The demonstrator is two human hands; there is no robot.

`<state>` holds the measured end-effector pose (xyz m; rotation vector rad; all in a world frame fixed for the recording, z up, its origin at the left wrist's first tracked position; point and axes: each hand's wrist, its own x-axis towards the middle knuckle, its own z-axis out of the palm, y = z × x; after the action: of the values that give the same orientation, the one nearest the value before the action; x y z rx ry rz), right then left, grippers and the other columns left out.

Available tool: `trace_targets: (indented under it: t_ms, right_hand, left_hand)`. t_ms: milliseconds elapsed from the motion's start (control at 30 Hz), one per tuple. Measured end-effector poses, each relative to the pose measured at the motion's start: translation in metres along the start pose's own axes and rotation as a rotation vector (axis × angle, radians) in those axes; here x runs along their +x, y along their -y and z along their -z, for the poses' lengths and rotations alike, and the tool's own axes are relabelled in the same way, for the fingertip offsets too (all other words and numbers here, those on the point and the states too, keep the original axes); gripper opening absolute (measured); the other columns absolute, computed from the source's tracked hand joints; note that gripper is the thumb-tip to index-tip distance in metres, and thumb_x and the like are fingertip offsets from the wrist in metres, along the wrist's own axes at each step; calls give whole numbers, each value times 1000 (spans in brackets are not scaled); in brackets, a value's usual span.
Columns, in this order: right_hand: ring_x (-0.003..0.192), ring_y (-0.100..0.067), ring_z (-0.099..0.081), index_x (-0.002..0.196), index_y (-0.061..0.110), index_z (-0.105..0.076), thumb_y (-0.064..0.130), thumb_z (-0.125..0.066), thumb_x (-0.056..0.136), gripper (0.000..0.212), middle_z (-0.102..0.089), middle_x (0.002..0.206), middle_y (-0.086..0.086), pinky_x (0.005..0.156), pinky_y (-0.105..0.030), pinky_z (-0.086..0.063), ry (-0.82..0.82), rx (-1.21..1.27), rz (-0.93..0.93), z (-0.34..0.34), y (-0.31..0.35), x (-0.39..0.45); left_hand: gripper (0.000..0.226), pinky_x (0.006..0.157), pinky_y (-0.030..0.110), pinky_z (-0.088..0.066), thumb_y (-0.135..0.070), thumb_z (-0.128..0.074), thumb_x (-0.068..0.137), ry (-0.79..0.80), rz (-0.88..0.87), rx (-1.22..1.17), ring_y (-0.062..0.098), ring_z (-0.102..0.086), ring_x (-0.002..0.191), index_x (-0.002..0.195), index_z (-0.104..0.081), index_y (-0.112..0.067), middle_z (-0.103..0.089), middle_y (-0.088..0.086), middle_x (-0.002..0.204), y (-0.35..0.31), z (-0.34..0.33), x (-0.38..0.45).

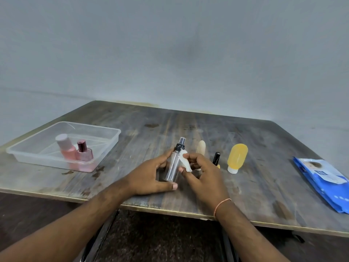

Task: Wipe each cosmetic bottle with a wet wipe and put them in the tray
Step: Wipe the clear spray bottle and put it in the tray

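A clear spray bottle [173,165] with a black pump top is held tilted above the table by my left hand [151,176], fingers behind it and thumb below. My right hand [204,173] pinches a white wet wipe [184,161] against the bottle's right side. The clear plastic tray [28,152] sits at the left and holds a pink bottle [66,148] and a pink perfume bottle [84,154] with a dark shiny cap. Right of my hands stand a beige bottle [201,148], a small black-capped bottle [216,157] and a yellow tube [237,157] on its white cap.
A blue pack of wet wipes [324,182] lies at the table's right edge. The worn wooden table [188,125] ends close below my wrists. A grey wall stands behind the table's far edge.
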<state>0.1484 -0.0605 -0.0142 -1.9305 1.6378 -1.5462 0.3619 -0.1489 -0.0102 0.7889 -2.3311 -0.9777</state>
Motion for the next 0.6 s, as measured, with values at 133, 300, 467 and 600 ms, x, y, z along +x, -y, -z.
trace_targets:
  t_ms: [133, 300, 467, 600]
  right_hand:
    - [106, -1, -62, 128, 34, -67, 25, -74, 98, 32, -65, 116, 24, 91, -17, -48, 2, -186, 140, 1, 1, -1]
    - [106, -16, -64, 120, 29, -75, 20, -68, 89, 34, -70, 113, 12, 87, -36, -56, 88, -369, 326, -5, 6, -4]
    - [93, -12, -60, 100, 26, -79, 23, -74, 85, 16, -67, 93, 15, 78, -33, -53, 119, -319, 423, -4, 9, -10]
    - [95, -16, -64, 107, 26, -80, 26, -69, 86, 24, -70, 99, 12, 79, -33, -55, -7, -381, 390, -4, 11, -8]
  left_hand:
    - [120, 117, 29, -46, -42, -95, 79, -26, -6, -26, -8, -64, 126, 171, -18, -38, -72, -27, 131, -2, -2, 1]
    - [108, 107, 20, -53, -33, -98, 76, -139, -30, -29, -8, -67, 121, 161, -33, -45, -70, -37, 125, -2, -4, 0]
    - [100, 102, 32, -57, -20, -92, 81, -144, -105, 6, 5, -74, 112, 153, -33, -55, -77, -18, 121, -1, -5, 0]
    - [102, 103, 29, -57, -30, -97, 77, -139, -127, 31, -1, -72, 115, 151, -34, -58, -74, -21, 128, -7, -5, -3]
